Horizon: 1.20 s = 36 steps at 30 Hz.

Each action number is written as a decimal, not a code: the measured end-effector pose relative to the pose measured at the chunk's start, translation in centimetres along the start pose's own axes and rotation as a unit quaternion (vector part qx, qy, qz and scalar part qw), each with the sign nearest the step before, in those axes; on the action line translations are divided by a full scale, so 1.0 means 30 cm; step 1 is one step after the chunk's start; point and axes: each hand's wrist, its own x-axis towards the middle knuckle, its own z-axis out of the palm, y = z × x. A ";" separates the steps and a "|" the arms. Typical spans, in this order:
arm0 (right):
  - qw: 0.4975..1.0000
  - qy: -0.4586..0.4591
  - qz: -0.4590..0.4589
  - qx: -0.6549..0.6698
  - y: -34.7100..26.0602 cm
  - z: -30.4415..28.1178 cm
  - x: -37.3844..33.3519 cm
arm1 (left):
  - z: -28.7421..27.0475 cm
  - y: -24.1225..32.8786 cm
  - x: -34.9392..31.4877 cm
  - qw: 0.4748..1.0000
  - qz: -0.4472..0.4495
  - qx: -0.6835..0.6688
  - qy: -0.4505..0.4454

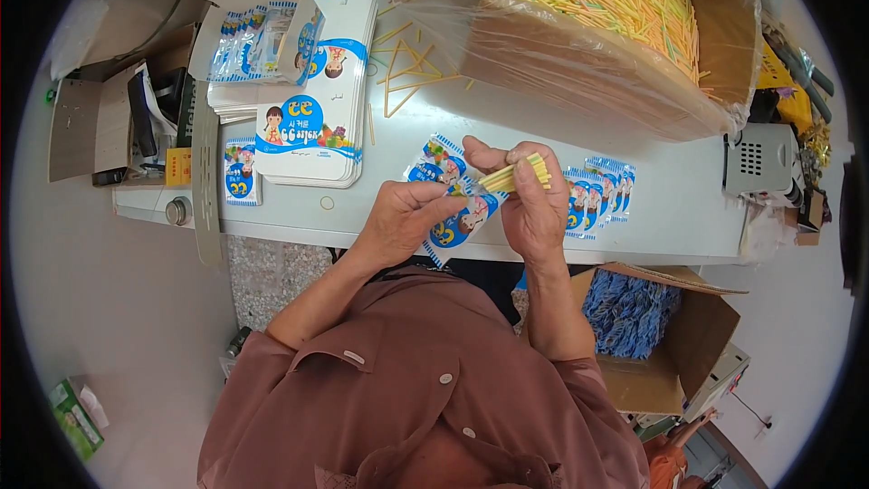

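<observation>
Over the front of the table, my right hand (536, 208) is closed round a short bundle of thin yellow sticks (516, 175), their ends fanned toward the right. My left hand (407, 219) pinches the edge of a small blue-and-white printed packet (472, 215) between thumb and forefinger. The far ends of the sticks meet the packet's edge between my hands; whether they are inside it I cannot tell. More printed packets (434, 156) lie just beyond my left fingers. Several similar packets (593, 199) overlap in a row beside my right hand.
A big plastic-lined carton (579, 45) of coloured sticks fills the back right. Loose sticks (412, 81) lie left of it. Flat printed cartons (312, 140) are stacked at left, with an open box of packets (262, 41) on top. Below the table's right side stands a carton with blue strands (634, 312).
</observation>
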 end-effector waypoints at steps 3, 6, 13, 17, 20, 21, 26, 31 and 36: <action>0.999 0.001 0.029 -0.012 0.006 -0.005 0.000 | -0.003 0.003 -0.003 1.000 -0.007 0.002 -0.008; 0.999 -0.018 0.030 -0.005 0.011 -0.010 0.000 | 0.000 0.012 -0.006 1.000 -0.008 -0.009 -0.003; 0.989 -0.009 0.117 -0.087 0.038 -0.007 -0.003 | 0.037 0.026 -0.002 0.998 0.035 -0.014 0.044; 0.965 -0.093 0.119 -0.215 -0.012 0.040 -0.014 | 0.031 -0.016 -0.004 0.994 0.071 -0.053 0.058; 0.994 -0.058 0.044 -0.086 -0.023 0.078 -0.037 | 0.029 -0.024 -0.006 0.988 0.096 -0.086 0.089; 0.994 -0.059 0.044 -0.086 -0.019 0.053 -0.042 | 0.027 -0.025 -0.005 0.983 0.114 -0.108 0.094; 0.939 -0.077 -0.047 -0.331 0.012 -0.041 -0.079 | 0.017 -0.036 0.000 0.979 0.141 -0.114 0.094; 0.954 -0.036 -0.084 -0.287 0.005 -0.044 -0.096 | 0.010 -0.016 0.000 0.979 0.203 0.016 0.033; 0.957 -0.040 -0.029 -0.286 0.014 -0.060 -0.099 | 0.005 -0.034 0.000 0.980 0.178 0.061 0.070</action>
